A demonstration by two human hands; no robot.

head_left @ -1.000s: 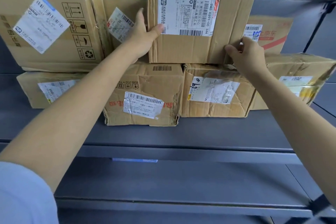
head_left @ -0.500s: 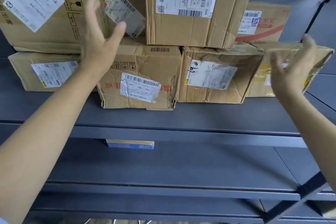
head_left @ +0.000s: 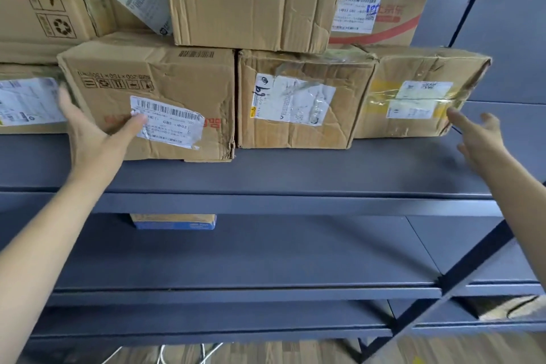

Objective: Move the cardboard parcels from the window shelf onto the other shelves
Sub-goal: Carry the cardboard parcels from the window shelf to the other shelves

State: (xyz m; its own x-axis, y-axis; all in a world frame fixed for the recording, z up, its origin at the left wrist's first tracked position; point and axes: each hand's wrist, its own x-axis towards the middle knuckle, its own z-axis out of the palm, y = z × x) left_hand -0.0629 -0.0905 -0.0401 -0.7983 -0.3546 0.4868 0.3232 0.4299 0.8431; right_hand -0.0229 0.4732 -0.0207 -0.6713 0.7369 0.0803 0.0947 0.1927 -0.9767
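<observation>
Seven cardboard parcels (head_left: 301, 97) crowd the grey metal shelf (head_left: 266, 174), four in a bottom row and three stacked on top of them. The left hand (head_left: 91, 130) sits at the near left corner of the second parcel (head_left: 153, 91) in the bottom row, fingers spread and straight, thumb lying on its white label (head_left: 170, 122). The right hand (head_left: 478, 139) hovers just beside the rightmost bottom parcel (head_left: 419, 91), fingers loose and open, holding nothing. A small blue-edged box (head_left: 174, 221) lies on the shelf below.

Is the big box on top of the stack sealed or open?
Cannot tell. The top box shows only its front face; its flaps are out of frame.
</observation>
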